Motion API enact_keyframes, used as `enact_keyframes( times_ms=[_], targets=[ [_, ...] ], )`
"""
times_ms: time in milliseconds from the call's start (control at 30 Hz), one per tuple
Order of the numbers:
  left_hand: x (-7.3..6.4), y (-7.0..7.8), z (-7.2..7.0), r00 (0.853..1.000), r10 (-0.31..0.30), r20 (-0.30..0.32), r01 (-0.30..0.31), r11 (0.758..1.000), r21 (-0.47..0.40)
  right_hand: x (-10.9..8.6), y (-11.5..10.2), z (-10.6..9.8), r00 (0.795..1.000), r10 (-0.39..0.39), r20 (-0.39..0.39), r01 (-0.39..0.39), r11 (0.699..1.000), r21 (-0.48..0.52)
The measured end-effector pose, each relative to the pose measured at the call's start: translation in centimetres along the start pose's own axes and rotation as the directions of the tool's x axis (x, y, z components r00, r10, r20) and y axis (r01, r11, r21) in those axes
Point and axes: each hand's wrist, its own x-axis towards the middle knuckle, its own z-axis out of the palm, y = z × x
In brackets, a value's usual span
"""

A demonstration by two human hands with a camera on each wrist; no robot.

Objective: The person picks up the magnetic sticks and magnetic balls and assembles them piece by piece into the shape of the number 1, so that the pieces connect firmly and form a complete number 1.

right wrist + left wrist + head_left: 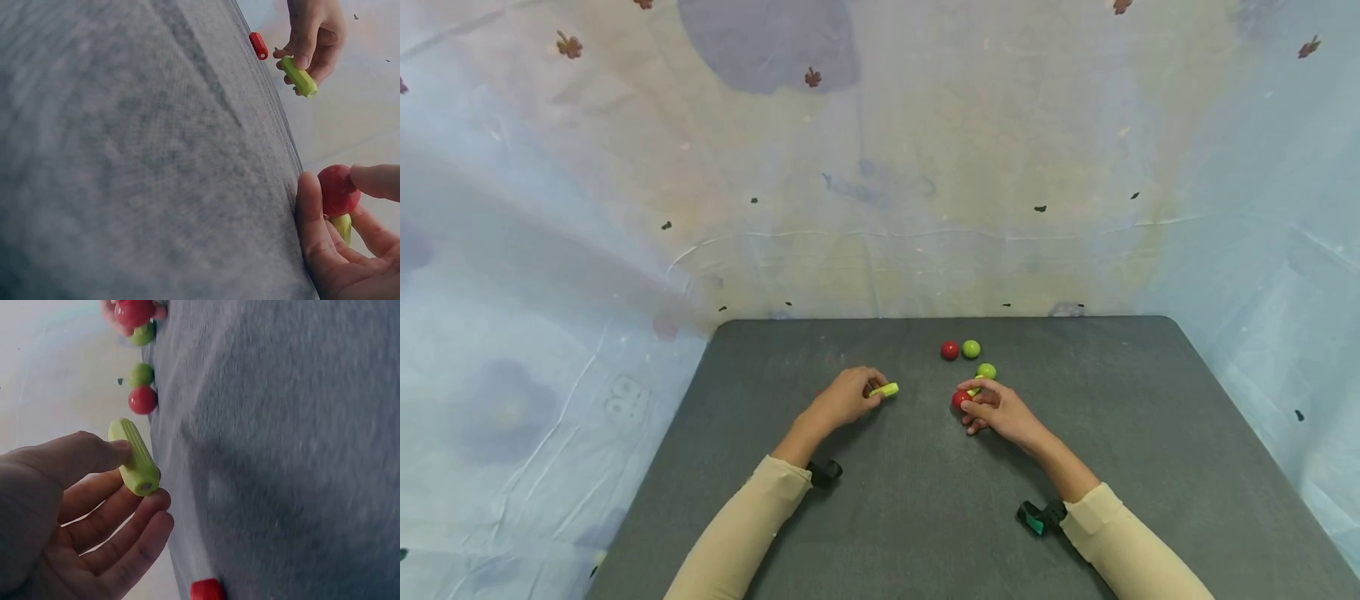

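My left hand (pixel 850 395) pinches a yellow-green ribbed stick (pixel 134 457) between thumb and fingers, above the dark table. A small grey disc shows in the stick's end in the left wrist view. In my right hand (pixel 1006 413), thumb and fingers grip a red ball (pixel 338 190). A second yellow-green stick (pixel 342 226) sits against that ball, partly covered by the fingers. At this stick's far end is a green ball (pixel 987 371); whether the two touch is hard to see.
Another red ball (pixel 950 350) and green ball (pixel 972 349) lie side by side farther back on the dark table (pixel 880 517). A red stick (pixel 259 45) lies beyond the left hand, mostly hidden in the head view. Patterned sheeting (pixel 925 267) rises behind the table.
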Motion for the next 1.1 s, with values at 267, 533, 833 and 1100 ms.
enact_keyframes(
  times_ms=[267,533,833,1100],
  targets=[
    [-0.5,1.3,1.3,1.000,0.002,-0.021,-0.002,1.000,0.017,0.3,0.0,0.1,0.999,0.028,-0.033,-0.027,0.999,0.028],
    [-0.5,2.2,2.4,0.999,0.025,-0.038,-0.024,1.000,0.018,0.5,0.1,0.1,0.999,0.021,-0.041,-0.019,0.999,0.027],
    [-0.7,3.2,3.1,0.999,0.037,-0.036,-0.035,0.999,0.035,0.5,0.1,0.2,0.999,0.004,-0.032,-0.003,0.999,0.042],
    [-0.5,4.0,4.1,0.999,0.041,-0.035,-0.040,0.998,0.047,0.5,0.2,0.1,1.000,-0.002,-0.026,0.003,1.000,0.029]
  ],
)
